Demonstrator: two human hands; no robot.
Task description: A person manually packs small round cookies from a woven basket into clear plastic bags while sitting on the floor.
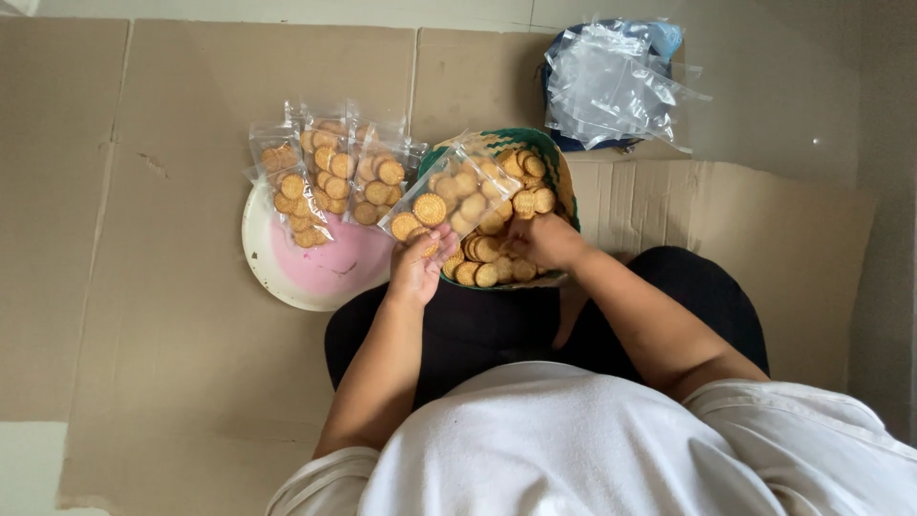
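Several filled clear bags of round biscuits [325,177] are piled on a white and pink plate [287,272] on flattened cardboard [143,239], just left of a green woven basket [559,182] heaped with loose biscuits [497,248]. A heap of empty clear bags [611,81] is seen farther off, over a dark blue container. A partly filled clear biscuit bag [449,196], tilted over the basket's rim, is pinched at its lower corner by the left hand [415,268]. The right hand [544,239] is curled down among the loose biscuits; whether any is held cannot be told. The basket's near rim is hidden by both hands.
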